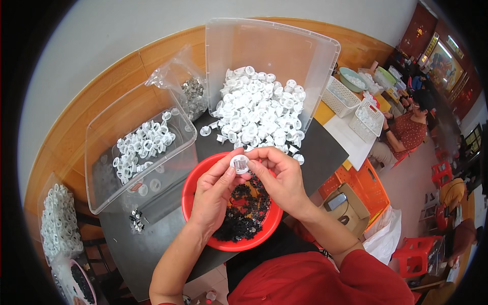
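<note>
Between the fingertips of both hands is a small round white plastic part (240,163), with a slotted inner section facing up. My left hand (211,195) pinches its left side with thumb and fingers, and my right hand (282,183) grips the right side. Both are held above a red basin (277,218). Inside the basin lie many small black pieces (236,230), partly hidden by my hands. Just beyond my fingers, a large heap of similar white parts (262,112) spills from a clear tub (272,46) onto the dark table (325,155).
At left stands a clear bin (145,190) holding more white parts. Small metal pieces (136,222) lie beside it, and a plastic bag (193,96) of metal bits sits behind. An orange crate (373,195) and a cardboard box (351,216) are at right. Another person (409,129) sits farther off.
</note>
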`<state>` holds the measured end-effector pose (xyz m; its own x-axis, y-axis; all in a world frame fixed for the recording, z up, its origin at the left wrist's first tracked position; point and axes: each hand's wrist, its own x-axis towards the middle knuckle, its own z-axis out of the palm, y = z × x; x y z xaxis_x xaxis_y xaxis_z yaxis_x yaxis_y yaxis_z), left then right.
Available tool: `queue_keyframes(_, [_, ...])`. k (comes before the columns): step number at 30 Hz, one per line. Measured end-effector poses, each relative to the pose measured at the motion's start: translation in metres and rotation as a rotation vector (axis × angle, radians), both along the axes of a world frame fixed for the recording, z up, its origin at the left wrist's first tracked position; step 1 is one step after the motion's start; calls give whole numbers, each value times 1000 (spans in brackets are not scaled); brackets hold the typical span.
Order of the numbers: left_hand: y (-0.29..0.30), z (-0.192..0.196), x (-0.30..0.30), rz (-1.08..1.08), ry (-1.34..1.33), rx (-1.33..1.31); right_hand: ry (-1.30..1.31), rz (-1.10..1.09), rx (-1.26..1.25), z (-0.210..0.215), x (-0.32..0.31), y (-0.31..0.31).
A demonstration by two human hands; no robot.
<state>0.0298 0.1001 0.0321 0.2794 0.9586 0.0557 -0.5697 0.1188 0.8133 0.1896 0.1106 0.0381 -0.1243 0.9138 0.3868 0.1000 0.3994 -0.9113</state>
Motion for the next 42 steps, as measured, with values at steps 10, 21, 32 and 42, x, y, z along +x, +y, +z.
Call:
queue_keyframes(10, [0, 1, 1, 31, 19, 36, -177, -104, 219, 19, -2, -9])
queue_keyframes(21, [0, -3, 3, 36, 77, 76, 35, 50, -72, 11, -4, -1])
queue_keyframes(32, [-1, -1, 3, 56, 103, 80, 257, 162, -298, 5, -8, -1])
queue_keyframes(42, [1, -1, -3, 92, 56, -13, 330, 162, -182, -6, -19, -7])
